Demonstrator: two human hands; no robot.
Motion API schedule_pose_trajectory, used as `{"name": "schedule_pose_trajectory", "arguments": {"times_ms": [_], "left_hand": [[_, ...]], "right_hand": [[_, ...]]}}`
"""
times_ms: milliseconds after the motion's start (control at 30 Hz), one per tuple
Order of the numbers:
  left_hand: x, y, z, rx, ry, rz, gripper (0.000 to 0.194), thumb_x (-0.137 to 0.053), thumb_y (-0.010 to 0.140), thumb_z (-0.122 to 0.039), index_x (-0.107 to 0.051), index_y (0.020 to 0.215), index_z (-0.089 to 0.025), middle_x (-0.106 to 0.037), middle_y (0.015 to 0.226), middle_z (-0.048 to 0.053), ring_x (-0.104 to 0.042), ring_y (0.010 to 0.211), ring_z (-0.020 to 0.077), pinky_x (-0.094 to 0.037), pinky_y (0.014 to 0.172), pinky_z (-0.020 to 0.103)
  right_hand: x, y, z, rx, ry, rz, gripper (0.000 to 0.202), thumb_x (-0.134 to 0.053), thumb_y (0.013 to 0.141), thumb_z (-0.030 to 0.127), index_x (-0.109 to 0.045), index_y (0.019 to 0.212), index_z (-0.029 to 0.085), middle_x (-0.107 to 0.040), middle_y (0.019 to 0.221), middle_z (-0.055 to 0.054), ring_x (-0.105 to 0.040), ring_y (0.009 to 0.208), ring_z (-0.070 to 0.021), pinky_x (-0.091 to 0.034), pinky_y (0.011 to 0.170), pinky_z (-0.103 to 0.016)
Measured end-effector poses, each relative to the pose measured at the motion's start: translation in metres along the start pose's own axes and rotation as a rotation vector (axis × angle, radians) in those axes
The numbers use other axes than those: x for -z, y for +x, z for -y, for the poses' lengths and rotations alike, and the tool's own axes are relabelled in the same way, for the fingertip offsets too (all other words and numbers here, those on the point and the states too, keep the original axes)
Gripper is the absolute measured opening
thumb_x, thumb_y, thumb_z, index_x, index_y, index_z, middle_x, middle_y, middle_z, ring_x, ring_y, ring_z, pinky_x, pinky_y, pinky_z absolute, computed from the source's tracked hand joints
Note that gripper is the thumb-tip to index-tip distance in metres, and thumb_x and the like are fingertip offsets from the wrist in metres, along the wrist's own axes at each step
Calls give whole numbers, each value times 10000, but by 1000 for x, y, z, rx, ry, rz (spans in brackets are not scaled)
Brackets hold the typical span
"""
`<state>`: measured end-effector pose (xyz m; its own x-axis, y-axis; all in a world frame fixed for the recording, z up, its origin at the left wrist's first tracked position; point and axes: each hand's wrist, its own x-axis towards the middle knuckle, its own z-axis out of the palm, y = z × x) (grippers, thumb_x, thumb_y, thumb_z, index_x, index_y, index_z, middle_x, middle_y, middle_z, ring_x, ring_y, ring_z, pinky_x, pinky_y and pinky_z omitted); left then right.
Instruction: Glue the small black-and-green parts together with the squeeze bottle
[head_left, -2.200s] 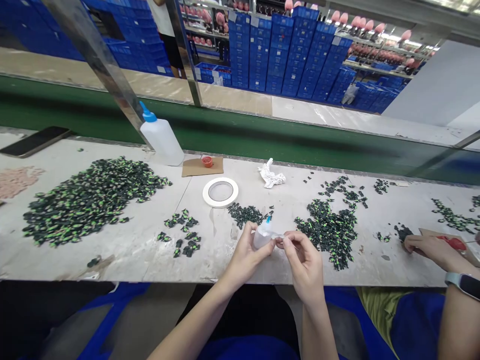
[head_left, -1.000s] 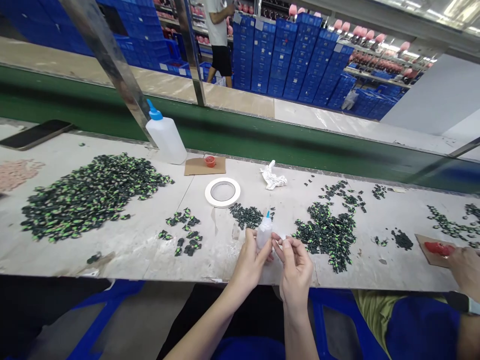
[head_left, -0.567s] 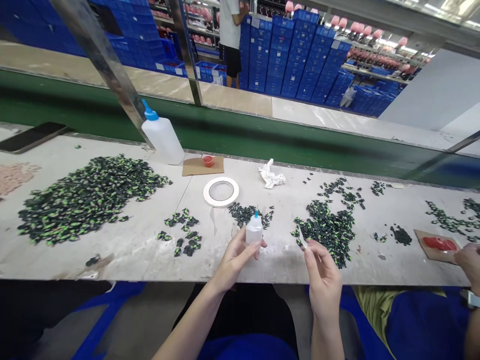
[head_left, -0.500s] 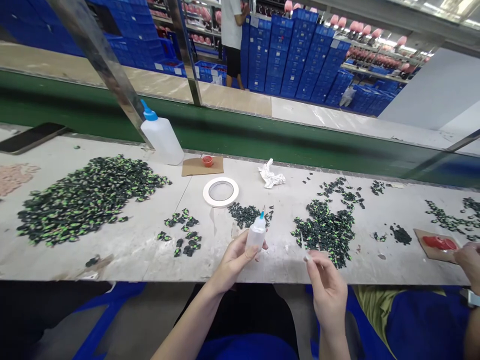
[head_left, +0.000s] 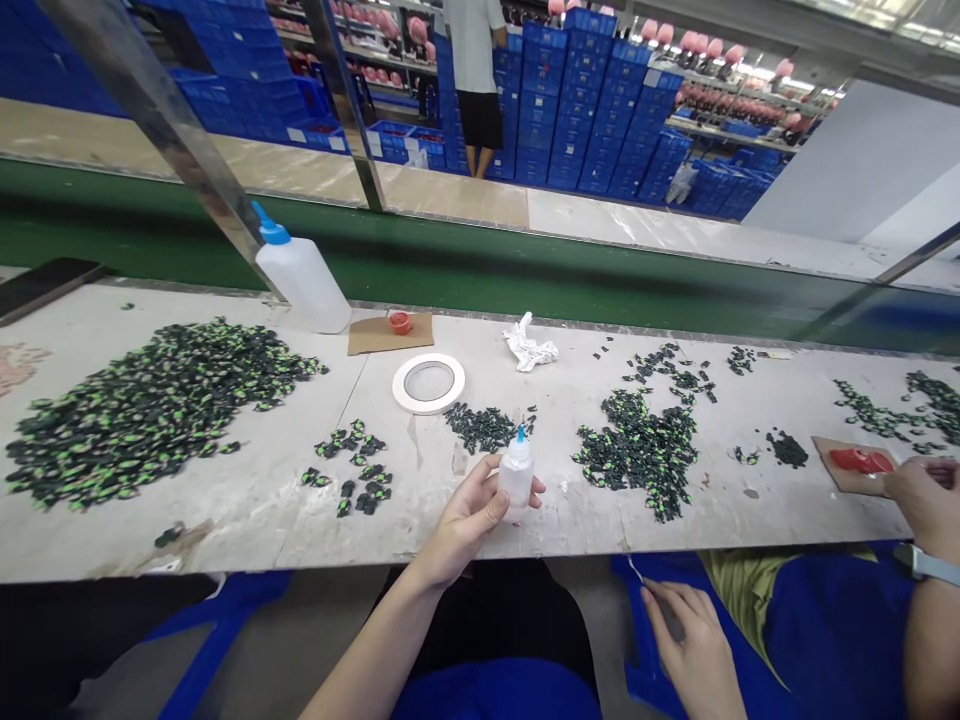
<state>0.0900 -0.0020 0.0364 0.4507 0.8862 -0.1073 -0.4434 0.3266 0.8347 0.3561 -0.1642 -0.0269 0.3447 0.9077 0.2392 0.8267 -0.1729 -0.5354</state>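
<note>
My left hand (head_left: pixel 474 512) is wrapped round a small translucent dropper bottle (head_left: pixel 516 476) with a blue needle tip, held nearly upright above the table's front edge. My right hand (head_left: pixel 694 640) is lower, in front of the table edge. Its thumb and fingers pinch a thin white strip (head_left: pixel 634 570), whose exact kind I cannot make out. Behind the bottle lies a small heap of dark pieces (head_left: pixel 484 427). A larger pile of black and green pieces (head_left: pixel 641 445) spreads to its right, and several loose black and green pieces (head_left: pixel 356 460) lie to its left.
A big black-and-green pile (head_left: pixel 157 410) covers the left side. Farther back are a large blue-capped bottle (head_left: pixel 307 285), cardboard (head_left: pixel 364 338) with a red cup (head_left: pixel 400 322), a tape roll (head_left: pixel 405 400) and crumpled tissue (head_left: pixel 531 345). A co-worker's hand (head_left: pixel 926 500) works at right.
My right hand has dropped from above the table to below its front edge, carrying the white strip. My left hand keeps the bottle, now more upright. The view has shifted slightly.
</note>
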Motion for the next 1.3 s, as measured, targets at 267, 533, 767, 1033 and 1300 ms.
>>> {"name": "schedule_pose_trajectory", "arguments": {"times_ms": [267, 533, 767, 1033, 1300], "left_hand": [[-1, -12, -3, 57, 67, -94, 402, -716, 746, -460, -627, 1018, -178, -681, 958, 98, -625, 851, 234, -455, 720, 305], [-4, -15, -2, 72, 105, -100, 411, -721, 734, -468, -633, 1011, -177, -690, 960, 102, -636, 854, 242, -476, 738, 315], [-6, -17, 5, 91, 95, -113, 408, -734, 725, -468, -631, 998, -182, -692, 954, 84, -638, 859, 224, -473, 791, 315], [-8, -19, 4, 95, 96, -126, 410, -740, 722, -466, -631, 995, -180, -699, 955, 90, -651, 870, 231, -493, 780, 313], [-10, -19, 2, 105, 104, -119, 416, -741, 724, -462, -628, 1006, -178, -700, 949, 84, -646, 866, 225, -481, 773, 295]], "right_hand": [[-26, 5, 5, -309, 446, -140, 353, -622, 785, 529, -671, 785, 180, -662, 723, -47, -602, 599, -181, -527, 530, -278], [-39, -13, 0, -254, 449, -71, 275, -556, 854, 462, -654, 860, 205, -640, 872, -61, -625, 813, -210, -532, 709, -316], [-20, -8, 13, 41, 169, -152, 64, -561, 847, 268, -603, 841, 220, -607, 838, -66, -580, 855, -238, -499, 743, -378], [-18, 5, 17, 168, 36, -205, 90, -549, 843, 183, -621, 818, 229, -616, 792, -67, -573, 823, -239, -494, 749, -415], [-25, 15, 18, 239, -43, -360, 106, -536, 886, 178, -601, 808, 210, -626, 728, -50, -573, 731, -207, -495, 683, -372]]}}
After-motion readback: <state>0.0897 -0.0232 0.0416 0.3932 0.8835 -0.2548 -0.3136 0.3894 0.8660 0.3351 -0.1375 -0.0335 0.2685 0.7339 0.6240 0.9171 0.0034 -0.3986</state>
